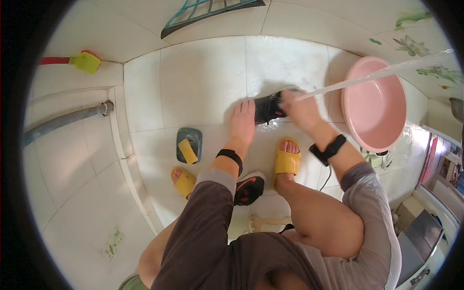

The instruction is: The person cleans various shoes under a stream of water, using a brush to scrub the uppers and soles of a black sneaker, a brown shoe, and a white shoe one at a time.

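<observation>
Blur hides the right hand's (298,110) fingers at the 2-o'clock end of the wet black shoe (265,110); I cannot tell whether they clamp anything. The left hand (242,118) lies back-up against its 8-o'clock end, fingers toward 12, thumb and grip hidden. The shoe sits between 1 and 2 o'clock of centre. The water stream (372,76) is cut off at 2 o'clock.
</observation>
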Demonstrator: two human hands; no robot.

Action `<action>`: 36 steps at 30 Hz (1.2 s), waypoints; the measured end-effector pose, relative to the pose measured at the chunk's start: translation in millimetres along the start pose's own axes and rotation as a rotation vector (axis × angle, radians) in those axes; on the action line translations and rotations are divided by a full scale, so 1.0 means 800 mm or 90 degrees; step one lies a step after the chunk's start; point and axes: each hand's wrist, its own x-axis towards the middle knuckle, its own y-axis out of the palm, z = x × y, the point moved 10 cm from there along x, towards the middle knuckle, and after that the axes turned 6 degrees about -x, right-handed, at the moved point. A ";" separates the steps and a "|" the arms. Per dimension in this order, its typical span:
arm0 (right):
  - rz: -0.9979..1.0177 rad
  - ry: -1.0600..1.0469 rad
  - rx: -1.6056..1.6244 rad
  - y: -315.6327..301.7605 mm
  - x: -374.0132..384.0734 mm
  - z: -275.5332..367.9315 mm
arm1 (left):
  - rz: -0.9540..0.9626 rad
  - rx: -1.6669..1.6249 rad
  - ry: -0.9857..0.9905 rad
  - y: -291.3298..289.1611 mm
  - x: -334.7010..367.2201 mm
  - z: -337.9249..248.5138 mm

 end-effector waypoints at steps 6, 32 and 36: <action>0.019 0.073 -0.015 -0.019 0.009 -0.062 | 0.008 -0.010 0.019 0.001 -0.004 0.005; -0.045 -0.121 0.111 -0.009 -0.010 0.031 | -0.019 -0.028 0.007 0.005 -0.002 0.006; 0.050 -0.054 0.028 0.003 -0.002 -0.041 | -0.013 -0.027 -0.003 0.000 -0.005 0.014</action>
